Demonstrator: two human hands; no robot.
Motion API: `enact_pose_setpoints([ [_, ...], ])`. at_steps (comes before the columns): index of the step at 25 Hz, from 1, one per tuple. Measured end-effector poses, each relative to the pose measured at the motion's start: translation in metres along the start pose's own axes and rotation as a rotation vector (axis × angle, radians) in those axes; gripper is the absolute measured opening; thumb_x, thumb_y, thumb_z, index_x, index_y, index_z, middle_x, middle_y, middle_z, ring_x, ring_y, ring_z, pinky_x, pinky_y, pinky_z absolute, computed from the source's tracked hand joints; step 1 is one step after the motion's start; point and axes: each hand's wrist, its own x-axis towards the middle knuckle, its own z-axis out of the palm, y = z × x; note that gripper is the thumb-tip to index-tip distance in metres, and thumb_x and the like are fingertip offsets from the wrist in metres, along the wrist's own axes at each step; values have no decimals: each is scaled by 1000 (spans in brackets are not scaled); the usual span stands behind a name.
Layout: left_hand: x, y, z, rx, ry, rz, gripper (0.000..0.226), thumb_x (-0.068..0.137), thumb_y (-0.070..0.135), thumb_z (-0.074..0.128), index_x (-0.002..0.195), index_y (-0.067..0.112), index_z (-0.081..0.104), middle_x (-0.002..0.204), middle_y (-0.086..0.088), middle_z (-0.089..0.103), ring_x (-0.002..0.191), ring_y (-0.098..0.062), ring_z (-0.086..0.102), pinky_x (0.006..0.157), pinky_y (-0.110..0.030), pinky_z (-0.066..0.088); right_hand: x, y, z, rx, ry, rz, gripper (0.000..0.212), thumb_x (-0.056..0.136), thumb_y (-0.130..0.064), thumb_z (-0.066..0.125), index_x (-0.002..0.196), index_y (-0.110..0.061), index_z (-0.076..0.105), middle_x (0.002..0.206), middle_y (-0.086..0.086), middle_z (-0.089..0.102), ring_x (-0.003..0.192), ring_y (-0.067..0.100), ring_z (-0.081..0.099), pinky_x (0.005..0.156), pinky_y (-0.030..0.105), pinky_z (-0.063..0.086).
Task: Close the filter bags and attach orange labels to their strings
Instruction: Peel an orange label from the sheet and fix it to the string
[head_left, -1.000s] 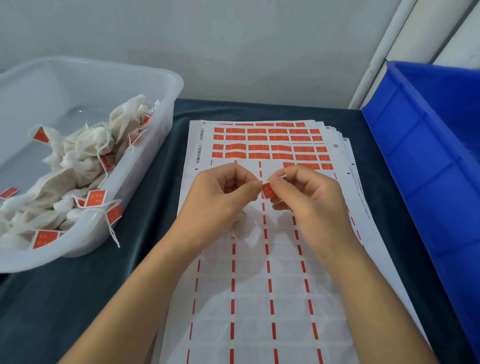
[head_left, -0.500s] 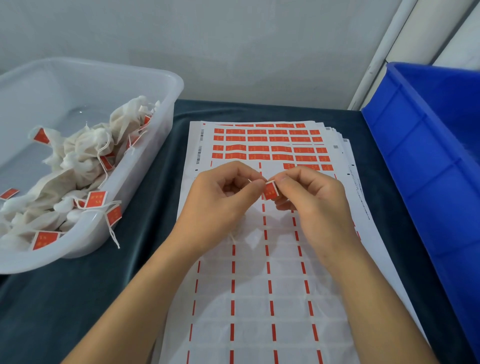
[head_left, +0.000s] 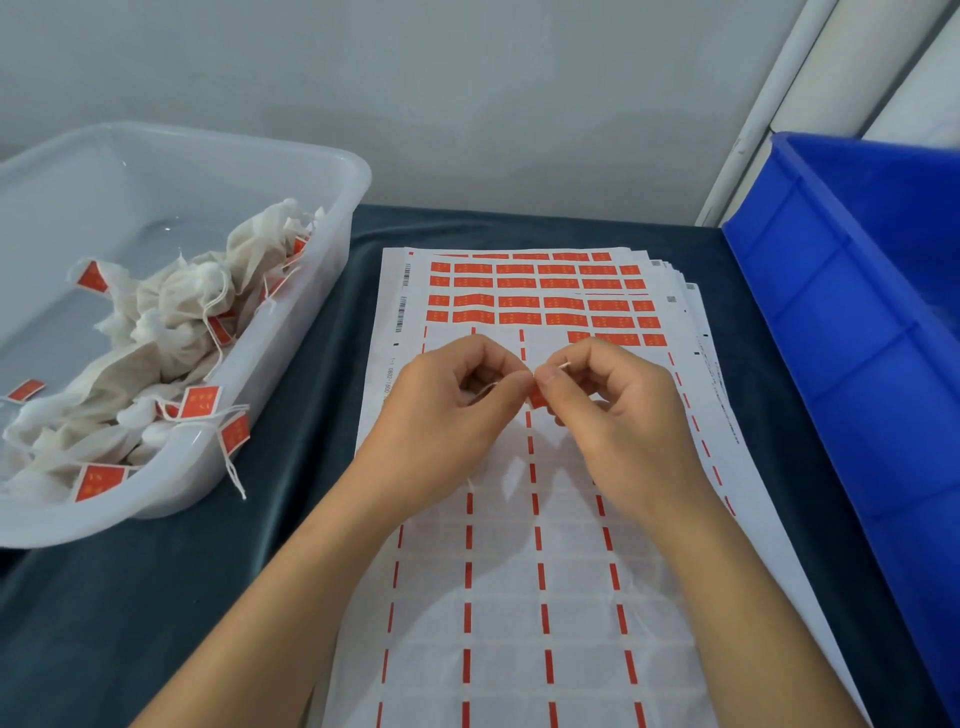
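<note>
- A blue crate (head_left: 857, 332) stood right of the dark bench (head_left: 156, 597).
- A translucent tub (head_left: 291, 291) at the left held labelled filter bags (head_left: 171, 322).
- A label sheet (head_left: 519, 597) lay at centre.
- Above it, the left hand (head_left: 441, 415) and right hand (head_left: 623, 415) met, both pinching an orange label (head_left: 536, 398) on a string (head_left: 563, 367).

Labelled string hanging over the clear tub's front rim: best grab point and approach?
Pinch the orange label, not the thin string. It stands flat on the clear tub rim's outside, both faces exposed, so come from the table side with thumb and finger on opposite faces. Probably lifts free; its bag sits in the pile.
</note>
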Motion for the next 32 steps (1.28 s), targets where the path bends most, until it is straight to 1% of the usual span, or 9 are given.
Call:
enact_pose_setpoints([
  [2, 0, -1, 0, -2, 7, 0, 10, 97, 34, 69, 88, 34, 70, 86, 20, 71, 85, -2, 67, 68, -13, 54, -1, 0, -1, -10, 20, -22, 12, 100, -27, 65, 90, -33, 69, 85, -19, 72, 90, 7, 69, 74, 18, 57],
  [7, -2, 0, -4, -81, 33, -17, 17, 97, 22, 68, 82, 28, 71, 80, 13, 71, 77, -5, 66, 69, -12, 55, -1, 3, 2, 21, -64, 12, 4, 99, -32, 66, 98, -34, 70, 90, -19, 73, 92, 7, 70, 77, 27, 61],
  [10, -2, 1, -7, -156, 35, -62, 19, 97, 17, 67, 80, 24, 71, 73, 11, 68, 67, -3, 61, 65, -13, 53, -1, 2, 3, -54, -67, -17, 5, 96, -34, 70, 96, -39, 70, 89, -24, 73, 89, 2, 71, 74, 19, 58],
  [12, -3, 3, -7, -186, 35, -87, 20, 98, 17, 67, 80, 23, 71, 71, 12, 67, 64, 0, 60, 63, -12, 50, -1, 2, 2, -26, -67, -16, 6, 96, -34, 69, 96, -40, 71, 89, -24, 74, 89, 3, 72, 75, 21, 59],
  [21, -10, 9, -7, -62, -12, -68, 10, 99, 29, 69, 89, 31, 69, 85, 18, 69, 83, -1, 64, 71, -15, 51, -3, 0, 3, 12, -14, 4, 9, 98, -24, 70, 96, -32, 73, 89, -15, 73, 91, 11, 71, 77, 39, 65],
  [23, -13, 9, -15, 87, -15, -46, 5, 96, 40, 71, 95, 38, 67, 92, 22, 66, 90, 1, 63, 74, -13, 47, -3, -2, 2, 6, 25, -14, 9, 98, -25, 71, 94, -33, 73, 90, -17, 73, 92, 10, 69, 77, 37, 64],
  [26, -24, 7, -31, 378, 5, -26, 14, 95, 50, 70, 106, 45, 64, 102, 25, 61, 95, 0, 60, 77, -12, 44, -4, -11, 1, 4, 57, -57, 5, 97, -28, 71, 95, -33, 72, 91, -17, 72, 93, 10, 67, 74, 27, 63],
  [29, -41, 17, -43, 334, 114, -40, 11, 95, 43, 72, 104, 44, 67, 95, 26, 62, 88, 3, 63, 67, -8, 49, -6, -28, 4, -30, -3, -112, 5, 97, -29, 70, 95, -33, 70, 91, -20, 71, 93, 6, 68, 78, 18, 59],
  [32, -60, 31, -66, 315, 333, 108, 13, 93, 32, 75, 105, 38, 71, 93, 24, 66, 91, 8, 64, 72, -7, 53, -9, -56, 7, -86, -116, -204, 6, 96, -30, 68, 93, -35, 68, 88, -23, 71, 89, 4, 70, 74, 12, 57],
])
